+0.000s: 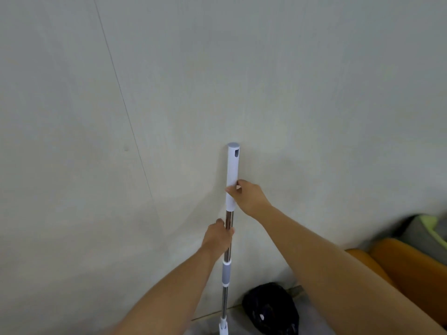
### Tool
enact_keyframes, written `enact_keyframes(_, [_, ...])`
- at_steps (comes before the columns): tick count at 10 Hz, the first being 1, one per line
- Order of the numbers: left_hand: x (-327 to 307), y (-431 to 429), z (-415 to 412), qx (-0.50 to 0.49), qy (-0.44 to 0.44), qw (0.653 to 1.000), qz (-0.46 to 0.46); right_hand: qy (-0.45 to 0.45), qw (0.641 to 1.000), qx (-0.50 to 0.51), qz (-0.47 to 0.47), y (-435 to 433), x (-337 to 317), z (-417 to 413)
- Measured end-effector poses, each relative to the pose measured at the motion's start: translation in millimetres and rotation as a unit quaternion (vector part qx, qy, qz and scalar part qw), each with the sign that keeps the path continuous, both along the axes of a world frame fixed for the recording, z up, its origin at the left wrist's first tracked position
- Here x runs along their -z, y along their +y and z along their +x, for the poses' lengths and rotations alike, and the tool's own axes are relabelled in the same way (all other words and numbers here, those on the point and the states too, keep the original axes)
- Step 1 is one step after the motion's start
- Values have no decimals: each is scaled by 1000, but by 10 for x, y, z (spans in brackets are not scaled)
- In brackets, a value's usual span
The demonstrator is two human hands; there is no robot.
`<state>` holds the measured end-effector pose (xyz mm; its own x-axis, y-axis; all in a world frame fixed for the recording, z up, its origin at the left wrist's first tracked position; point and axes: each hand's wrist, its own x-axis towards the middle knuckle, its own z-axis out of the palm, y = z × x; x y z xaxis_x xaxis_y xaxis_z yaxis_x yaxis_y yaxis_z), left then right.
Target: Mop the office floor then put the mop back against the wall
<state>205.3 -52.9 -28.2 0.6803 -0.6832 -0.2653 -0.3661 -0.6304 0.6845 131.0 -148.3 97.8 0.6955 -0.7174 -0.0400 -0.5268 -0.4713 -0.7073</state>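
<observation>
Both hands (217,235) (249,197) grip the upright mop handle (231,165) against the wall (314,93).

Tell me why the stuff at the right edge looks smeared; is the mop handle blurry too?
Head view: the orange seat and grey-green bundle at the right edge are smeared, probably motion blur; the mop handle is sharp; soft light leaves only a faint shadow beside it on the wall.

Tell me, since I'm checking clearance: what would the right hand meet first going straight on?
The right hand holds the mop handle; straight on, probably the wall just behind, depth unclear.
</observation>
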Motion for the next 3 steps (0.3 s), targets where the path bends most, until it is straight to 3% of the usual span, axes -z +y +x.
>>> enact_keyframes(3, [-108,72,-329,27,-7,998,62,3,999,46,25,157,63,-601])
